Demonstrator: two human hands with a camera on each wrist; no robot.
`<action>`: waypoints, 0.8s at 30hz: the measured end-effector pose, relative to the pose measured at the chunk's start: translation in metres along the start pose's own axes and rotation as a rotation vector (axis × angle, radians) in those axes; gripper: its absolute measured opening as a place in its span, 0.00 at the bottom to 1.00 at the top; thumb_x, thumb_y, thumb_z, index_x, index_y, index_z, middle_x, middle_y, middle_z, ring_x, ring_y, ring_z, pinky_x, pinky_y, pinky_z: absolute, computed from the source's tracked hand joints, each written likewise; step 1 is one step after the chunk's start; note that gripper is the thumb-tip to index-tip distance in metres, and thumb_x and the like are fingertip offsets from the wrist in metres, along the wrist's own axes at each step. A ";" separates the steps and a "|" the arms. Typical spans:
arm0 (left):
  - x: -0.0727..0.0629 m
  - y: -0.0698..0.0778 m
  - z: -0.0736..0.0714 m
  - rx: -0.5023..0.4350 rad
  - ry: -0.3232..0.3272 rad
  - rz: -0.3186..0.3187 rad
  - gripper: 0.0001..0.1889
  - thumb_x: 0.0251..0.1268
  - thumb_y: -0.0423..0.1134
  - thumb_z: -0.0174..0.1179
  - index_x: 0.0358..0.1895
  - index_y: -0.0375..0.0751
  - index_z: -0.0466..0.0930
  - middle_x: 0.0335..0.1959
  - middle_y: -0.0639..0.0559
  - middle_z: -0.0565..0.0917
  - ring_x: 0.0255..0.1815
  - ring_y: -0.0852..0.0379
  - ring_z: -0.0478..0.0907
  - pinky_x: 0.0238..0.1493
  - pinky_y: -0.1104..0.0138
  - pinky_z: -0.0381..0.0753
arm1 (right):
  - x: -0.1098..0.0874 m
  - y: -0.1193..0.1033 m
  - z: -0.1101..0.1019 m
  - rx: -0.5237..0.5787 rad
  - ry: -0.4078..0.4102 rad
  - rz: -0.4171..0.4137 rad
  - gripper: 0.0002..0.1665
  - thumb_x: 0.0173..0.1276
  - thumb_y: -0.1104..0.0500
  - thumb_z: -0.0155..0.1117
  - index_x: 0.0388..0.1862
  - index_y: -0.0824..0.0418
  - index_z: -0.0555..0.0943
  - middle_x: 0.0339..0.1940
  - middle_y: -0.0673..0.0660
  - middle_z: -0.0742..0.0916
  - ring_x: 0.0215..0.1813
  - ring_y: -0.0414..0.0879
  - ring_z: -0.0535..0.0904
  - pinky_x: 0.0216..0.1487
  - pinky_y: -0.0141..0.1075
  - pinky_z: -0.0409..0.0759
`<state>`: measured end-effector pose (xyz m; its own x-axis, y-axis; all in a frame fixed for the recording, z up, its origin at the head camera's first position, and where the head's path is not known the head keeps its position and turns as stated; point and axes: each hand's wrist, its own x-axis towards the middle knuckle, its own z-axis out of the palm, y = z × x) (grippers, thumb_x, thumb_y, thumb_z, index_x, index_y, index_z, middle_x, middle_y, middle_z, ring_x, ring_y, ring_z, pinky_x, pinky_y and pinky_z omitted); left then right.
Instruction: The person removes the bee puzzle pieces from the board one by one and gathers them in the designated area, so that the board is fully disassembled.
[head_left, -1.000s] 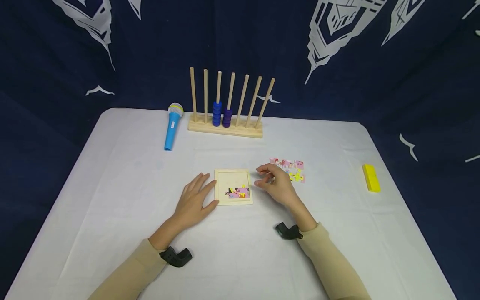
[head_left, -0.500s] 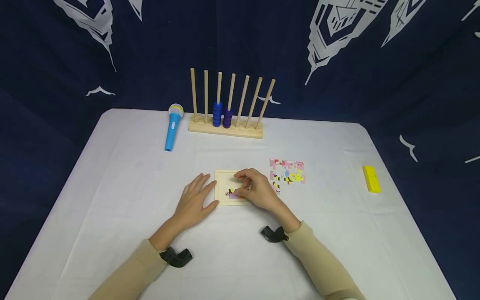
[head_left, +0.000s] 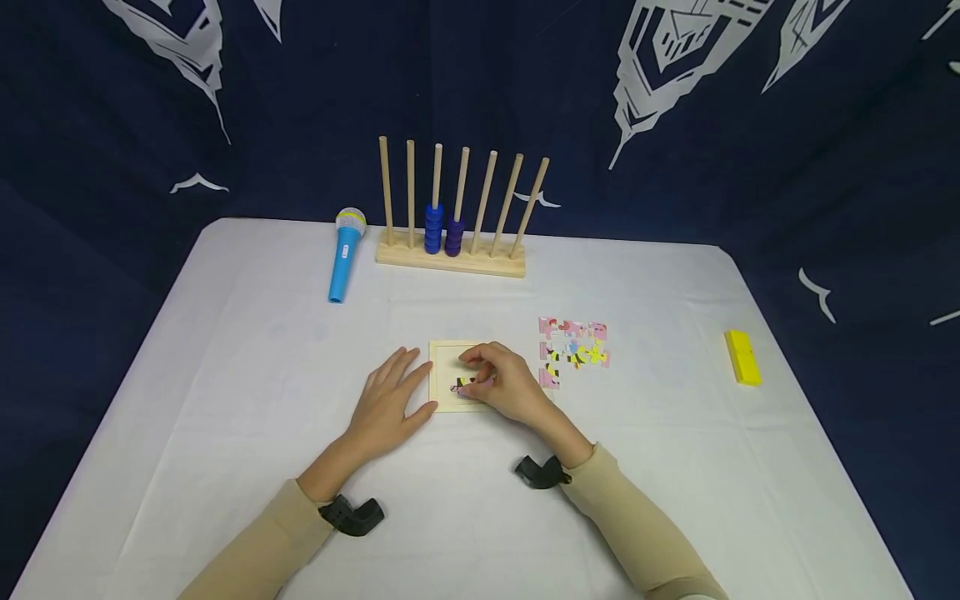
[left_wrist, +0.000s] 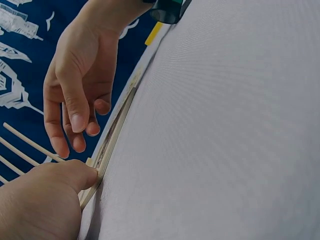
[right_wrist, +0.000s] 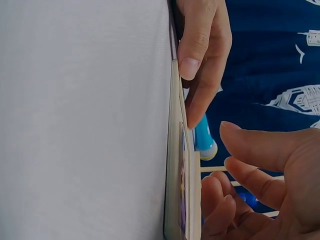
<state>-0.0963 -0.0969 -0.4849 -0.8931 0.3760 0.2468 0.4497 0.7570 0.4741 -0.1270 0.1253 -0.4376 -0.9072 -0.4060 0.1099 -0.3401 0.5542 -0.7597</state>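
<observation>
A shallow wooden puzzle tray [head_left: 448, 357] lies at the middle of the table in the head view. Joined jigsaw pieces [head_left: 462, 384] sit in its lower part, partly covered by my right hand [head_left: 510, 385]. That hand hovers over the tray, its fingers loosely bent; in the right wrist view its thumb [right_wrist: 260, 147] stands apart from the fingers with nothing between. My left hand [head_left: 390, 404] lies flat with spread fingers, thumb and fingertips touching the tray's left edge. Several loose jigsaw pieces [head_left: 574, 327] lie to the right of the tray.
At the back stands a wooden peg rack [head_left: 450, 262] with blue and purple rings on two pegs. A blue toy microphone [head_left: 343, 258] lies left of it. Yellow blocks [head_left: 742, 358] rest near the right edge of the white table [head_left: 225, 350].
My right hand has moved left from beside the loose pieces to over the tray, shifting only slightly in the last half second. My left hand has stayed put.
</observation>
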 end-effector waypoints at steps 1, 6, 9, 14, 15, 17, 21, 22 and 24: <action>0.000 0.000 0.000 0.000 0.001 0.001 0.31 0.64 0.50 0.62 0.66 0.37 0.72 0.72 0.37 0.66 0.76 0.39 0.55 0.69 0.42 0.60 | 0.000 0.001 0.000 -0.004 -0.004 0.003 0.23 0.53 0.66 0.77 0.49 0.65 0.81 0.42 0.60 0.84 0.35 0.49 0.79 0.36 0.31 0.76; 0.000 -0.001 0.000 0.001 0.011 0.005 0.30 0.64 0.49 0.62 0.66 0.37 0.73 0.72 0.38 0.67 0.76 0.39 0.56 0.68 0.42 0.61 | -0.001 0.003 0.002 -0.026 -0.022 0.009 0.23 0.53 0.65 0.77 0.49 0.65 0.81 0.40 0.58 0.84 0.35 0.48 0.78 0.37 0.30 0.74; 0.000 -0.001 0.001 0.000 0.015 0.005 0.30 0.64 0.49 0.62 0.66 0.37 0.73 0.72 0.38 0.67 0.76 0.39 0.56 0.68 0.42 0.61 | -0.001 0.004 0.002 -0.037 -0.031 0.013 0.23 0.52 0.65 0.77 0.49 0.65 0.82 0.39 0.58 0.84 0.34 0.47 0.77 0.37 0.31 0.75; 0.000 -0.001 0.002 0.002 0.017 0.005 0.31 0.63 0.50 0.62 0.66 0.37 0.73 0.72 0.37 0.67 0.76 0.39 0.56 0.68 0.42 0.61 | -0.002 0.005 0.003 -0.062 -0.036 0.020 0.24 0.51 0.67 0.78 0.48 0.64 0.82 0.39 0.57 0.83 0.34 0.46 0.76 0.38 0.30 0.75; 0.000 -0.001 0.002 0.001 0.016 0.004 0.31 0.63 0.50 0.62 0.66 0.37 0.73 0.72 0.37 0.67 0.76 0.39 0.56 0.68 0.42 0.61 | -0.002 0.005 0.003 -0.068 -0.037 0.023 0.24 0.51 0.67 0.78 0.48 0.64 0.82 0.39 0.57 0.83 0.34 0.46 0.76 0.38 0.30 0.74; 0.000 -0.001 0.002 0.001 0.014 0.003 0.30 0.64 0.50 0.62 0.66 0.37 0.73 0.72 0.37 0.66 0.76 0.39 0.56 0.68 0.42 0.61 | -0.002 0.006 0.003 -0.076 -0.040 0.028 0.24 0.50 0.68 0.78 0.48 0.64 0.82 0.39 0.57 0.84 0.35 0.45 0.76 0.38 0.30 0.75; 0.000 -0.001 0.001 -0.001 0.011 -0.001 0.30 0.64 0.50 0.62 0.66 0.37 0.73 0.72 0.37 0.66 0.76 0.39 0.56 0.68 0.42 0.61 | -0.002 0.007 0.004 -0.092 -0.046 0.034 0.24 0.50 0.69 0.77 0.48 0.64 0.82 0.40 0.57 0.84 0.35 0.44 0.76 0.38 0.30 0.76; 0.000 -0.001 0.001 0.000 0.011 -0.001 0.30 0.64 0.50 0.62 0.66 0.37 0.73 0.72 0.37 0.66 0.76 0.39 0.56 0.68 0.42 0.61 | -0.002 0.007 0.004 -0.094 -0.047 0.035 0.24 0.50 0.70 0.77 0.48 0.64 0.82 0.40 0.57 0.84 0.35 0.43 0.76 0.38 0.30 0.76; 0.000 -0.001 0.001 0.001 0.010 -0.003 0.30 0.64 0.50 0.62 0.66 0.37 0.73 0.72 0.37 0.66 0.76 0.39 0.56 0.68 0.42 0.61 | -0.002 0.008 0.005 -0.100 -0.049 0.034 0.23 0.50 0.70 0.77 0.47 0.65 0.82 0.40 0.56 0.84 0.35 0.43 0.76 0.38 0.30 0.75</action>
<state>-0.0971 -0.0973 -0.4862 -0.8945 0.3682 0.2537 0.4468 0.7587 0.4742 -0.1270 0.1265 -0.4468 -0.9064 -0.4193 0.0520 -0.3345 0.6371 -0.6944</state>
